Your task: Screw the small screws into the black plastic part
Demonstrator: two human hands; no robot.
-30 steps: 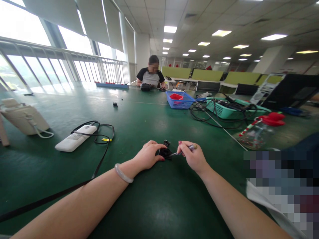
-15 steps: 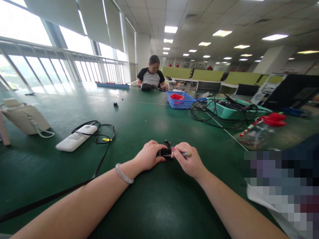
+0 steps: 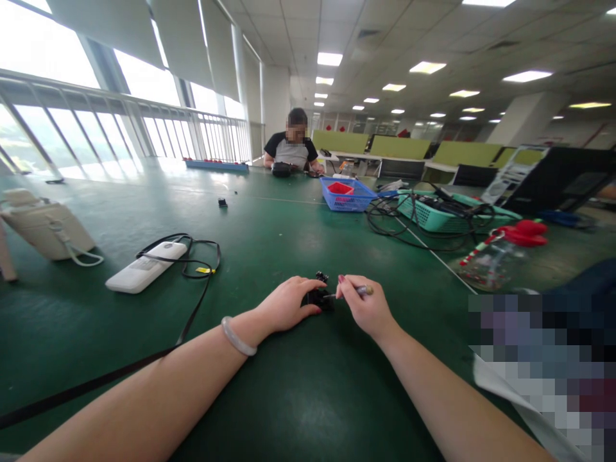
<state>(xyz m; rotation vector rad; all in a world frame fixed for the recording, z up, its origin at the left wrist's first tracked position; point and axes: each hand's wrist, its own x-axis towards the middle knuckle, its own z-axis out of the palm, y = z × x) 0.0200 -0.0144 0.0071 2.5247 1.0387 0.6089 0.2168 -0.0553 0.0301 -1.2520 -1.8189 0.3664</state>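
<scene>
a small black part [image 3: 318,298] is pinned to the green table [image 3: 298,398] by the left hand [image 3: 286,303], fingers closed around it. a thin metal tool [image 3: 353,292] is pinched in the right hand [image 3: 368,309], its tip laid against the part. a white device [image 3: 145,266] with a black cable [image 3: 202,266] lies well apart to the left. a blue basket [image 3: 347,194] is set far behind.

Small black part and thin metal tool

The black part [image 3: 318,297] lies flat on the green worktop [image 3: 298,244]; the slim silvery tool [image 3: 350,292] lies nearly level, its tip touching the part.
</scene>
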